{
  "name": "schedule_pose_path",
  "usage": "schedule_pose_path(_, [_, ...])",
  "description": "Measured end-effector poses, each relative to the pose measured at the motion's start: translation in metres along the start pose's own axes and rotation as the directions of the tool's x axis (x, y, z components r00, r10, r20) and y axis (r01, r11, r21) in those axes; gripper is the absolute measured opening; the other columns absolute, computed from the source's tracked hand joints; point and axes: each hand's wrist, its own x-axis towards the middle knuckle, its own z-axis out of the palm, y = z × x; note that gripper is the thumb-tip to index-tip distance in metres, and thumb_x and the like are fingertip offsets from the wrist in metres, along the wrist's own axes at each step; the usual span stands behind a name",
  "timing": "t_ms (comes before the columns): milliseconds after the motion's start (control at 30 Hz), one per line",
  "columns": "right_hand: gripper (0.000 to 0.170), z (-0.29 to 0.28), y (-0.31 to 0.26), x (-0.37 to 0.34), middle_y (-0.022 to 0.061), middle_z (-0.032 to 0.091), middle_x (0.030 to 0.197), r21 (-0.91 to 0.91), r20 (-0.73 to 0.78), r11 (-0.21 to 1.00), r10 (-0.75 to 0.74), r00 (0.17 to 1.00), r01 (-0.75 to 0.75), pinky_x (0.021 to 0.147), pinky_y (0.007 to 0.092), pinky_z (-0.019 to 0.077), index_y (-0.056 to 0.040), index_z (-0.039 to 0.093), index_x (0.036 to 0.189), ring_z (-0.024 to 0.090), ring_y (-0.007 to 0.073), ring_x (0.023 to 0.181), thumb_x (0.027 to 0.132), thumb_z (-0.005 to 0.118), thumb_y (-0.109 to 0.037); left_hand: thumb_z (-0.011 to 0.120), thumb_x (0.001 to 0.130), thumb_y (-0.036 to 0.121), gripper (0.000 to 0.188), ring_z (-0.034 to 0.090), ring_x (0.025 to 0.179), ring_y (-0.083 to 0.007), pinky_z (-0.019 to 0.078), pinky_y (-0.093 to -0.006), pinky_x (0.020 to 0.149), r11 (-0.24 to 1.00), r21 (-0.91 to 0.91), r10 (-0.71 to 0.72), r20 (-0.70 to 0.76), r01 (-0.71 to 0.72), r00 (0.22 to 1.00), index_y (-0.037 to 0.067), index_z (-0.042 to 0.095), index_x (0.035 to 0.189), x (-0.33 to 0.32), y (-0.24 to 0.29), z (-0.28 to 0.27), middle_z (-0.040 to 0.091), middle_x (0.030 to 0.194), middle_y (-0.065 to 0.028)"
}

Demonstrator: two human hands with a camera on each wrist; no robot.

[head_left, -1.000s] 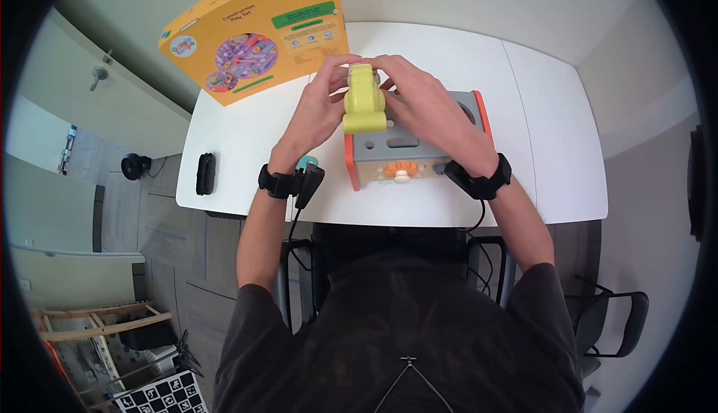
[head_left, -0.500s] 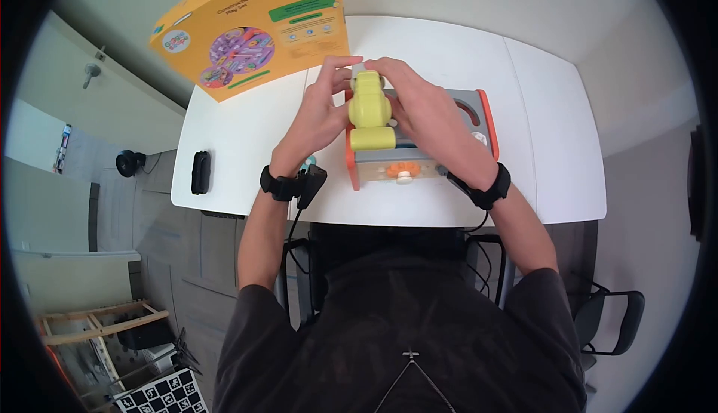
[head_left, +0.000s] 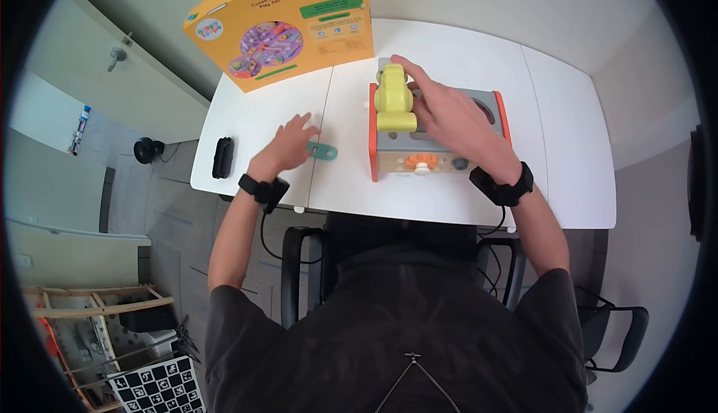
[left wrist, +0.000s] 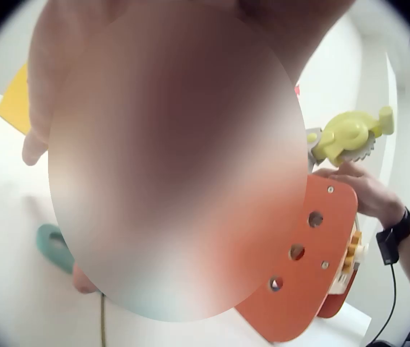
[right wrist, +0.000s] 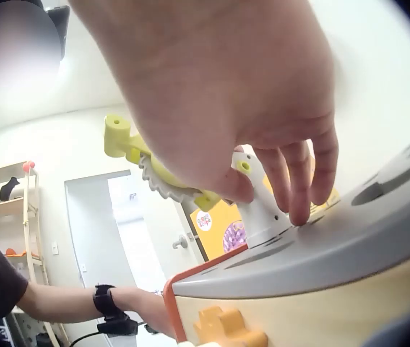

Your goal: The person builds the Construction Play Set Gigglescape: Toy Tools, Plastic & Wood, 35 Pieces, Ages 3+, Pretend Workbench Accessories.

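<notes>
A yellow-green toy circular saw (head_left: 393, 93) with a grey toothed blade (right wrist: 165, 181) stands tilted on a grey post (right wrist: 261, 217) at the left end of the toy workbench (head_left: 449, 148). My right hand (head_left: 458, 118) holds the saw at this post, thumb on one side and fingers on the other, fingertips down at the grey top. Away to the left, my left hand (head_left: 286, 146) is spread low above the table, holding nothing. Its fingertips are right beside a teal strip with holes (head_left: 324, 151), which shows partly in the left wrist view.
A yellow play set box (head_left: 299, 32) stands at the back left. Near the table's left edge lies a black case (head_left: 223, 157). The workbench has orange-red side panels (left wrist: 302, 289) and an orange knob (head_left: 421, 160) on its front.
My left hand has left the saw and moved left and toward me, down to the teal strip. My right hand stays at the saw. The head view has shifted slightly.
</notes>
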Motion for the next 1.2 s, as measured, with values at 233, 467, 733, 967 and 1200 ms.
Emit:
schedule_pose_path(233, [0.07,-0.013,-0.002,-0.009,0.024,0.066,0.134,0.059,0.101,0.993,0.092,0.991,-0.098,0.094,0.0502,0.0579,-0.0185,0.025,0.172,0.073,0.0384,0.11,0.107,0.052,-0.012,0.07,0.093,0.007,0.028,0.064,0.12,-0.0405,0.0537,-0.0501,0.1,0.994,-0.05,0.088,-0.234,-0.102,0.968,0.004,0.062,0.12,-0.012,0.001,0.019,0.064,0.129,-0.0171])
schedule_pose_path(467, [0.045,-0.019,-0.004,-0.031,0.0163,0.069,0.119,0.287,0.02,0.933,0.221,0.975,-0.217,0.097,0.0411,0.0553,-0.0059,0.048,0.153,0.071,0.0279,0.106,0.11,0.052,-0.017,0.074,0.093,0.014,0.035,0.069,0.113,-0.0372,0.0571,-0.0436,0.096,0.888,-0.45,-0.064,-0.321,-0.093,0.945,0.001,0.064,0.124,-0.021,0.039,-0.046,0.068,0.122,-0.0174])
schedule_pose_path(733, [0.022,-0.032,-0.028,-0.049,0.0071,0.068,0.102,0.608,-0.126,0.793,0.147,0.981,-0.041,0.09,0.0334,0.0541,-0.001,0.058,0.127,0.067,0.0159,0.095,0.109,0.06,-0.014,0.077,0.093,0.013,0.041,0.059,0.117,-0.0316,0.0489,-0.0415,0.107,0.804,-0.442,0.244,-0.365,-0.398,0.898,0.002,0.063,0.13,-0.024,0.12,-0.097,0.06,0.121,-0.0135])
schedule_pose_path(967, [0.023,-0.024,-0.046,-0.059,0.0084,0.07,0.099,0.465,-0.159,0.876,-0.061,0.985,0.129,0.081,0.0337,0.057,-0.0016,0.059,0.127,0.07,0.0199,0.087,0.106,0.067,-0.009,0.077,0.092,0.017,0.038,0.048,0.129,-0.0321,0.0467,-0.0423,0.112,0.802,-0.435,0.281,-0.327,-0.408,0.902,0.001,0.068,0.126,-0.014,0.135,-0.091,0.054,0.126,-0.0131])
schedule_pose_path(1200, [0.022,-0.022,-0.048,-0.054,0.0115,0.072,0.099,0.483,-0.161,0.87,-0.027,0.987,0.103,0.082,0.0371,0.0592,-0.0019,0.06,0.128,0.074,0.0251,0.09,0.107,0.065,-0.008,0.076,0.093,0.017,0.035,0.043,0.134,-0.0336,0.0439,-0.0437,0.117,0.81,-0.407,0.322,-0.292,-0.422,0.901,0.001,0.072,0.123,-0.012,0.134,-0.09,0.054,0.134,-0.0134])
